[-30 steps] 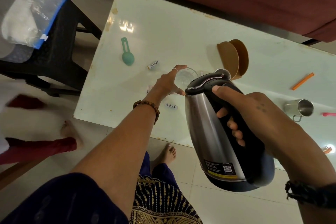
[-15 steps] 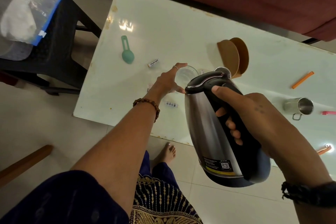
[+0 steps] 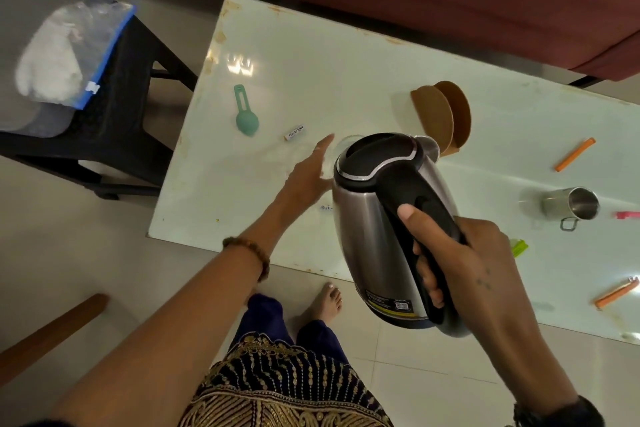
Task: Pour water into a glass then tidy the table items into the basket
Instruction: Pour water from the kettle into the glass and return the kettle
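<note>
On the far left stands one dark stool [image 3: 114,135], and on it lies one clear bag [image 3: 65,55] with a blue edge and white content. The white table [image 3: 311,55] carries, from left to right: one green spoon [image 3: 246,116], one small white label [image 3: 294,133], one glass [image 3: 341,146], two brown round lids [image 3: 443,118] standing together, two orange sticks [image 3: 575,154] (one far, one near the right edge), one steel cup [image 3: 571,206] lying on its side, one pink piece [image 3: 628,215] and one green piece [image 3: 519,248], both only partly seen.

The left hand [image 3: 311,175] is blurred; its fingers are stretched out and it is at the left side of the glass. I cannot tell if it touches the glass. The glass is near the middle of the table, mostly hidden behind the kettle [image 3: 391,229].

The right hand [image 3: 450,260] is closed around the black handle of the one steel kettle, with the thumb on top. The kettle is held in the air above the near table edge, leaning with its spout toward the glass.
</note>
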Motion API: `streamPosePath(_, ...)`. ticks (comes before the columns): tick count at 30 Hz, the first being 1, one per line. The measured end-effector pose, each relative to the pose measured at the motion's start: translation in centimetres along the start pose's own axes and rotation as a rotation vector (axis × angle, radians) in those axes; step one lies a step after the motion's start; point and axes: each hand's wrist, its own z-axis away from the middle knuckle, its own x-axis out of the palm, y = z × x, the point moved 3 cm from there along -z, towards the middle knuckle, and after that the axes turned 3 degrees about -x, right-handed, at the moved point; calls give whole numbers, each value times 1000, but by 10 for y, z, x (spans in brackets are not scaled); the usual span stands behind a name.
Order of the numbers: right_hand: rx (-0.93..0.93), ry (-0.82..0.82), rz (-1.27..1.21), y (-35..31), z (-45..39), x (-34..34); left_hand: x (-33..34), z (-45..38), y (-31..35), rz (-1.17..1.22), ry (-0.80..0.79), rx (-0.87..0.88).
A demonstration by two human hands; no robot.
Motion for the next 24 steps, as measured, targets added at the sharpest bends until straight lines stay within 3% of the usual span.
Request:
streamPosePath(12, -295, -155, -64, -87, 25, 98, -156, 138, -64, 420, 528, 26)
streamPosePath(18, -382, -313, -298, -158, 17, 196, -276, 155, -109, 433, 879, 12)
streamPosePath(24, -473, -387, -442, -230, -9, 299, -379, 138, -154, 237, 1086, -130)
